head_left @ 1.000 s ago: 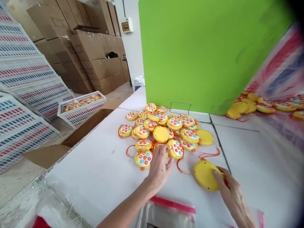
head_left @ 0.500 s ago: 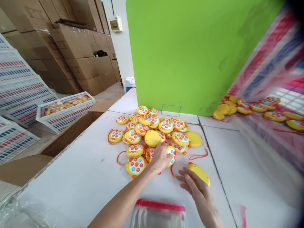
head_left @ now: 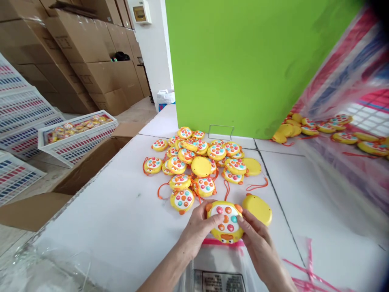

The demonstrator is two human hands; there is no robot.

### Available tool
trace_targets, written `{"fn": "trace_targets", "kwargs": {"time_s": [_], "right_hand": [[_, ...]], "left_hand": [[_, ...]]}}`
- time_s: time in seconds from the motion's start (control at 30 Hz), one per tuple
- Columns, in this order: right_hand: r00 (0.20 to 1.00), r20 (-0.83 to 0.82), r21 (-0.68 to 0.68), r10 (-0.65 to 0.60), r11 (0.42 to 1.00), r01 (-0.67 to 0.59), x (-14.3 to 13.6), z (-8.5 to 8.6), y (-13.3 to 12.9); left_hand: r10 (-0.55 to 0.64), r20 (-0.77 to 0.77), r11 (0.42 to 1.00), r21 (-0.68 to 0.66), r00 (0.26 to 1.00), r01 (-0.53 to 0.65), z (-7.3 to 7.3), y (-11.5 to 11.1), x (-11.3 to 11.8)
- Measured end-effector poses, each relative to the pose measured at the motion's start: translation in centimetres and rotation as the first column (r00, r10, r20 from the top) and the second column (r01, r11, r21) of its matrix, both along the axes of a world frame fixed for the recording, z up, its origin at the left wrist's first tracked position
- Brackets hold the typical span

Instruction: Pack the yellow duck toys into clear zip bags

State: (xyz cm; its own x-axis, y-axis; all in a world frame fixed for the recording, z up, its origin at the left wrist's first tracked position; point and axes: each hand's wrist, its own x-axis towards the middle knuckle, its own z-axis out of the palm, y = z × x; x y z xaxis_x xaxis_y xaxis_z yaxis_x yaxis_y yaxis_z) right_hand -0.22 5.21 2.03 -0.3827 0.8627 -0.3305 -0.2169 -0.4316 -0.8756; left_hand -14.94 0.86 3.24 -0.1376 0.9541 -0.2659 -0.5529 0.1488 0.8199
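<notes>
A yellow duck-faced toy [head_left: 226, 233] with coloured round buttons on a white panel is held between both hands above the table. My left hand [head_left: 202, 225] grips its left side, thumb over the buttons. My right hand [head_left: 255, 233] closes on its right side, thumb near a teal button. An orange strap runs from the toy's far edge. Just beyond my right hand a similar toy [head_left: 258, 209] lies with its plain yellow back up. Beneath the held toy is a clear plastic bag [head_left: 217, 259] with a pink top strip and a dark printed label.
A heap of the same toys [head_left: 200, 166] lies ahead on the white table [head_left: 115, 211]. Behind it stands a green board [head_left: 237, 69]. More toys [head_left: 346, 138] lie at right by plastic sheeting. Pink strips [head_left: 310, 263] lie front right. An open carton [head_left: 91, 166] and baskets [head_left: 75, 142] stand left.
My left hand has taken the toy from the heap's near edge and drawn it back towards me. My right hand has come onto its other side. The view has shifted slightly.
</notes>
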Motion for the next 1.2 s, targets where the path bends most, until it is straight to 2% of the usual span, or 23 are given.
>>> {"fn": "trace_targets", "kwargs": {"time_s": [0.07, 0.2, 0.27, 0.33, 0.4, 0.53, 0.7, 0.87, 0.97, 1.03, 1.07, 1.13, 1.2], "right_hand": [[0.999, 0.03, 0.02, 0.039, 0.999, -0.04, 0.1, 0.1, -0.9], [0.997, 0.047, 0.088, 0.059, 0.994, -0.063, -0.6, 0.6, -2.4], [0.997, 0.066, 0.109, 0.049, 0.993, -0.056, -0.9, 1.0, -2.8], [0.992, 0.111, 0.137, 0.067, 0.987, -0.082, -1.1, 1.5, -2.9], [0.983, 0.159, 0.167, 0.093, 0.979, -0.12, -1.1, 2.1, -3.0], [0.98, 0.179, 0.164, 0.086, 0.98, -0.115, -1.4, 2.8, -3.8], [0.986, 0.154, 0.139, 0.062, 0.987, -0.084, -1.5, 2.7, -5.1], [0.953, 0.242, 0.188, 0.179, 0.956, -0.227, 0.3, 2.1, -4.5], [0.903, 0.389, 0.294, 0.185, 0.904, -0.312, 1.3, 2.2, -3.1], [0.853, 0.516, 0.411, 0.072, 0.853, -0.321, 1.6, 2.3, -2.3], [0.818, 0.575, 0.483, -0.001, 0.808, -0.338, 1.7, 2.3, -2.2], [0.749, 0.654, 0.61, -0.103, 0.657, -0.443, 1.6, 2.2, -2.4], [0.686, 0.705, 0.678, -0.179, 0.454, -0.578, 1.4, 1.7, -3.1]], "left_hand": [[-0.023, -0.014, 1.0, -0.009, 1.0, 0.022, 0.5, -0.5, -0.7], [0.087, 0.081, 0.996, 0.018, 0.993, -0.088, 0.6, -1.4, -1.1], [0.097, 0.081, 0.995, -0.002, 0.992, -0.097, 0.5, -2.1, -1.3], [0.037, 0.034, 0.999, -0.04, 0.999, -0.036, 0.7, -2.6, -1.9], [-0.08, -0.034, 0.996, -0.052, 0.996, 0.078, 1.2, -3.0, -2.7], [-0.28, -0.196, 0.96, -0.059, 0.94, 0.274, 2.1, -2.9, -4.0], [-0.344, -0.299, 0.937, -0.059, 0.89, 0.343, 1.9, -3.3, -4.0], [-0.311, -0.385, 0.945, -0.028, 0.869, 0.326, 2.2, -3.8, -2.7], [-0.251, -0.293, 0.968, -0.072, 0.922, 0.241, 1.6, -3.3, -1.4], [-0.14, -0.186, 0.983, -0.144, 0.973, 0.114, 0.6, -2.7, -0.6], [-0.077, -0.136, 0.983, -0.176, 0.988, 0.052, 0.2, -2.4, -0.2], [0.019, -0.074, 0.978, -0.204, 0.997, -0.034, -0.6, -1.9, 0.5], [0.07, -0.034, 0.976, -0.203, 0.997, -0.075, -0.7, -1.5, 1.3]]}}
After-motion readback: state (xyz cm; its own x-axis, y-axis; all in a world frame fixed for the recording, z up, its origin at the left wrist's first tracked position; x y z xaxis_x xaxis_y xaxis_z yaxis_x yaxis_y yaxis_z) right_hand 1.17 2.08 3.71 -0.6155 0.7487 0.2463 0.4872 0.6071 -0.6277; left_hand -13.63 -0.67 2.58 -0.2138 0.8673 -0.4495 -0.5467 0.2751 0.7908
